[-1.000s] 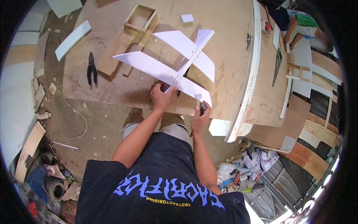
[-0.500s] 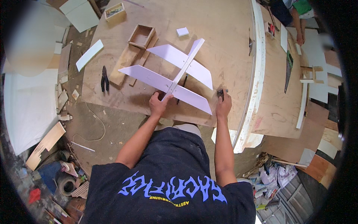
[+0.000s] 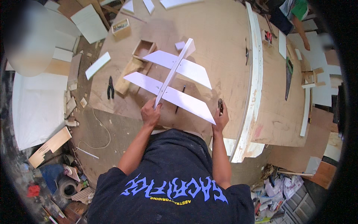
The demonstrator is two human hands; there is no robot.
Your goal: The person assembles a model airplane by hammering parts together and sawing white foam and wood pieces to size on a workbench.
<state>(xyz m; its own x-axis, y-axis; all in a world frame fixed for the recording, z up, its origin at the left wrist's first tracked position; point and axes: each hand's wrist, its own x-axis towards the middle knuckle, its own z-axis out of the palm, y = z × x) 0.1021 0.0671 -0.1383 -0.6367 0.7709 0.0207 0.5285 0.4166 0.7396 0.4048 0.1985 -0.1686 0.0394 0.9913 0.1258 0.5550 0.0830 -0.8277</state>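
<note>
Frame point(image 3: 172, 72), white, near end in left hand point(image 3: 150, 115), dark tool point(image 3: 220, 103) in right hand point(image 3: 220, 121)

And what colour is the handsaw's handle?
The handle is green, seen best in the head view.

White 2-crosspiece frame point(image 3: 170, 77), held aslant

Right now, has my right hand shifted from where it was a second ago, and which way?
Yes, your right hand has moved to the right, closer to the long white rail than a second ago.
</note>
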